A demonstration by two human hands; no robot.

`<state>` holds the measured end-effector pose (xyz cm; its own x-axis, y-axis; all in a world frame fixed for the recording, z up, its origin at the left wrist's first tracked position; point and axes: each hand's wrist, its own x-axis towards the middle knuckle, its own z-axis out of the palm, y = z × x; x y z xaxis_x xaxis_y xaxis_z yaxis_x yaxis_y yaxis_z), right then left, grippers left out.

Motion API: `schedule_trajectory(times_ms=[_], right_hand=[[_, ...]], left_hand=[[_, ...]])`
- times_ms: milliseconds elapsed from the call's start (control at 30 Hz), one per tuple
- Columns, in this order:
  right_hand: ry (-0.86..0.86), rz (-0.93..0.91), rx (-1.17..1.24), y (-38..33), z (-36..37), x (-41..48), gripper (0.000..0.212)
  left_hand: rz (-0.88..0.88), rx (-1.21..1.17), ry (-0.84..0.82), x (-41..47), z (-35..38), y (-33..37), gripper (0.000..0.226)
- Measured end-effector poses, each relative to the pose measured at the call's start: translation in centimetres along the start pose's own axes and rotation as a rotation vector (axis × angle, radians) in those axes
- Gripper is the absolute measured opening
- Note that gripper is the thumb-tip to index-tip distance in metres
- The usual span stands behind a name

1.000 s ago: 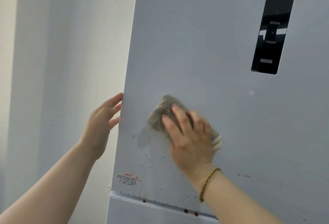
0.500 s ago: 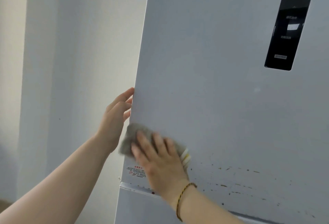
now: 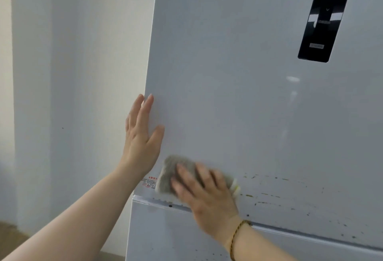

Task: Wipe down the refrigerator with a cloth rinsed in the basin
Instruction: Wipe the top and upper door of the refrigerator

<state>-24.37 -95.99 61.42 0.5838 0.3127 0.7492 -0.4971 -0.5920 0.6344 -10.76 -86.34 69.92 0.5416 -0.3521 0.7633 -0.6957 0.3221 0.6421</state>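
Pale wall (image 3: 83, 74) fills the left of the view, and the refrigerator (image 3: 228, 74) stands beside it, its grey-white upper door taking up the rest. Low on that door the right hand (image 3: 207, 196) lies flat with fingers spread and fairly straight. It presses a grey cloth (image 3: 172, 169) against the panel rather than gripping it, and a flat palm spreads the pressure over the whole pad, which suits scrubbing. Hand and cloth are blurred, so a wiping stroke looks to be under way. The cloth sits near the door's lower left corner, just above the seam to the lower door (image 3: 165, 236) and just beside a small red-printed label (image 3: 149, 182). A pale yellow corner of it peeps out past the fingers. A braided cord bracelet (image 3: 236, 236) circles that wrist. The left hand (image 3: 141, 142) is spread wide and holds nothing, fingers up along the door's left edge and thumb on the front face, probably to steady the door against the push. To the right of the cloth, brown specks and smears (image 3: 269, 194) trail across the lower part of the door, so much of the job looks left to do. A black control panel (image 3: 323, 16) sits high on the right. No basin is in view.
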Motion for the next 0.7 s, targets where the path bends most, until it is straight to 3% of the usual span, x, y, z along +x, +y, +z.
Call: schedule_trajectory(times_ms=[167,267,367,433,600,700], right_hand=[[-0.083,-0.255,0.014,0.6,-0.5,-2.8,0.042],[-0.003,-0.135,-0.05,4.8,-2.0,-1.6,0.029],[0.089,0.151,-0.074,8.2,-3.1,-1.7,0.036],[0.077,0.175,-0.089,8.1,-3.2,-3.6,0.04],[-0.143,-0.217,-0.051,6.8,-3.5,-8.7,0.037],[-0.097,-0.263,-0.069,9.9,-4.6,-8.1,0.036]], left_hand=[[0.399,0.42,0.007,-2.0,1.0,-1.5,0.048],[0.511,0.486,-0.025,-2.9,2.3,-1.5,0.041],[0.539,0.538,-0.054,-3.8,3.4,-1.1,0.042],[0.522,0.573,-0.07,-4.2,4.2,-0.9,0.049],[0.442,0.621,-0.019,-4.4,5.3,0.0,0.051],[0.383,0.653,-0.005,-4.9,5.9,0.5,0.051]])
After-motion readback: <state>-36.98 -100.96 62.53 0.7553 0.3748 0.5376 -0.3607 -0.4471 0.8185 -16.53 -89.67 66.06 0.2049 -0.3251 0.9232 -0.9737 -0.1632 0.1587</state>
